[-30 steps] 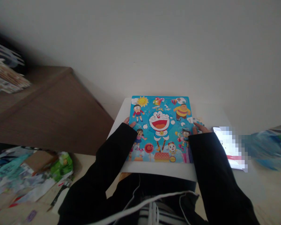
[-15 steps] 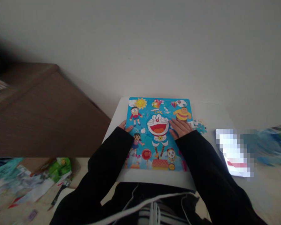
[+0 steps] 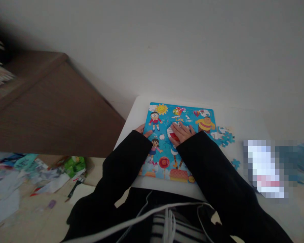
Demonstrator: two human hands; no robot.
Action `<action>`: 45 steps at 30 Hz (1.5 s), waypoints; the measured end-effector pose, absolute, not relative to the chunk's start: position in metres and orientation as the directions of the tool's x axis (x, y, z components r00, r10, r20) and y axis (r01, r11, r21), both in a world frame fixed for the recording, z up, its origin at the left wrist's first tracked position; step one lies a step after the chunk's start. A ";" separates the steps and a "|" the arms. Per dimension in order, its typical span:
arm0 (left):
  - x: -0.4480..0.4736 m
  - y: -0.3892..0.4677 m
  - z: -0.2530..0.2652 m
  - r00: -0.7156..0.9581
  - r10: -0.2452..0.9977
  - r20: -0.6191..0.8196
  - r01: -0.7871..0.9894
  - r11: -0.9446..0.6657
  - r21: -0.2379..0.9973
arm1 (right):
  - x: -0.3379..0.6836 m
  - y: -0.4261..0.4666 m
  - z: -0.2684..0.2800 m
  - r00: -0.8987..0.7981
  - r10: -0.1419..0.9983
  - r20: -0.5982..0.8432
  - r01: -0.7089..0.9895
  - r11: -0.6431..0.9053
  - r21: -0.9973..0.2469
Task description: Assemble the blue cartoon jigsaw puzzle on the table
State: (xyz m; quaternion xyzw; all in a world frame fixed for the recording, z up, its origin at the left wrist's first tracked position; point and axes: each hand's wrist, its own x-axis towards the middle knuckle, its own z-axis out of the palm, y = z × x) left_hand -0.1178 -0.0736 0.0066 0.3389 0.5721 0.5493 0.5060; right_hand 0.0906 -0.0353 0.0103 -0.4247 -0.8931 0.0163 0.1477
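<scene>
A blue jigsaw puzzle (image 3: 164, 116) with cartoon characters lies flat on a white table (image 3: 130, 116). At its left edge, my left hand (image 3: 145, 130) grips the board, the thumb over the face and the other fingers along the side, partly hidden by the sleeve. Across the central blue-and-white cat character rests my right hand (image 3: 182, 132), fingers stretched out and palm down, covering part of the face. Loose puzzle pieces (image 3: 227, 137) sit beyond the board's right edge, and a single blue piece (image 3: 235, 164) lies nearer to me.
A phone-like object with a blurred-out screen (image 3: 264, 168) is at the table's right. To the left stands a brown wooden cabinet (image 3: 73, 108). Papers and a green bag (image 3: 74, 166) litter the floor there. A pale wall (image 3: 167, 47) rises behind the table.
My right hand has slid left from the puzzle's right part onto the central character's face. My left hand stays at the left edge. The camera view has shifted and tilted slightly.
</scene>
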 end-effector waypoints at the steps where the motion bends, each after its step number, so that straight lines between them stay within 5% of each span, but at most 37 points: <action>1: -0.118 -0.073 0.007 -0.275 0.938 -0.209 -0.137 0.178 0.975 | 0.090 -0.035 0.009 -0.594 0.766 0.245 0.757 0.635 -0.151; 8: -0.131 -0.073 0.006 -0.320 0.929 -0.189 0.165 0.250 0.954 | 0.088 -0.035 0.000 -0.582 0.770 0.261 0.760 0.630 -0.162; 15: -0.144 -0.079 0.003 -0.506 0.827 0.245 0.506 0.055 0.861 | 0.090 -0.035 0.001 -0.571 0.777 0.265 0.754 0.624 -0.205; 23: -0.129 -0.086 0.012 -0.028 0.956 0.293 0.799 -0.155 0.581 | 0.093 -0.036 0.000 -0.568 0.750 0.340 0.707 0.656 -0.264; 29: -0.120 -0.089 0.011 0.178 0.934 0.309 0.863 -0.299 0.406 | 0.092 -0.038 0.007 -0.666 0.639 0.385 0.630 0.758 -0.168; 45: -0.114 -0.093 0.011 0.172 0.940 0.295 0.814 -0.304 0.495 | 0.080 -0.018 -0.021 -0.876 0.431 0.216 0.437 0.899 -0.023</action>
